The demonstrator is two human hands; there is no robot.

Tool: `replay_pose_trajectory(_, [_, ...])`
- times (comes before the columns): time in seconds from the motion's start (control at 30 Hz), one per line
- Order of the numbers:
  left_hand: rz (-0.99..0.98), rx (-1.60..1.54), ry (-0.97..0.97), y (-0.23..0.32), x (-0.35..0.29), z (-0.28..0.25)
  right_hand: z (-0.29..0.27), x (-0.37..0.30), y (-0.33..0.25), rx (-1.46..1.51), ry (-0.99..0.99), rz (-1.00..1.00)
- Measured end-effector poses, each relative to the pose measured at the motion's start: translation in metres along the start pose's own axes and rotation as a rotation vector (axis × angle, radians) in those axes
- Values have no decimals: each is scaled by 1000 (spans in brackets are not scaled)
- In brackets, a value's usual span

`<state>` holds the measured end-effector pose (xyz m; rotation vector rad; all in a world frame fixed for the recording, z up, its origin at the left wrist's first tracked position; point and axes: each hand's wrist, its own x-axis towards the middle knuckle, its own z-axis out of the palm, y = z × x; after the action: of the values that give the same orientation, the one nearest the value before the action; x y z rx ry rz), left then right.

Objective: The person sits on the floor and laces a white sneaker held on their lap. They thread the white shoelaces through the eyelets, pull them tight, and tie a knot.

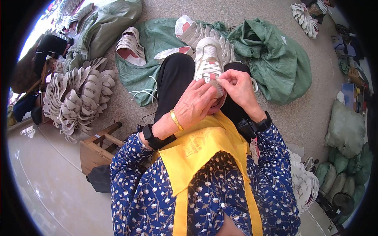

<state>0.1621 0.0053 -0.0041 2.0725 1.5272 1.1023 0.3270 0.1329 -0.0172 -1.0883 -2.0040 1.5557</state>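
Observation:
A white and beige sneaker (207,53) with pink patches rests between my knees, toe pointing away from me. White shoelace (206,70) crosses its front in several rows. My left hand (195,103) is curled over the left side of the shoe's opening, its fingers closed against the upper; its fingertips are partly hidden. On the right side, by the upper eyelets, my right hand (238,87) pinches the lace between thumb and forefinger. Loose white lace ends (146,92) hang beside my left knee. A yellow apron (204,145) covers my lap below the shoe.
Nested white shoe uppers (78,94) lie in a heap at left, near a wooden stool (96,151). More uppers (132,45) sit on a green sack (151,35) ahead. A full green sack (275,63) stands right of my knees. Other bags (346,128) line the right side.

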Motion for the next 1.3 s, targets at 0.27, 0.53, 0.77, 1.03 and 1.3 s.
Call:
replay_pose_trajectory(0.27, [-103,-7,146,-5,5,-7,5,1,1,363,-13,163])
replay_pose_trajectory(0.53, [-251,18,240,-28,16,8,11,6,-3,299,-42,139])
replay_pose_trajectory(0.77, [-311,-30,206,-28,12,8,0,11,-4,113,-134,139])
replay_pose_trajectory(1.03, [-312,-65,203,-34,13,8,3,17,-12,-263,-21,36])
replay_pose_trajectory(1.3, [-295,-4,180,-38,11,-22,-28,13,-37,-184,-168,33])
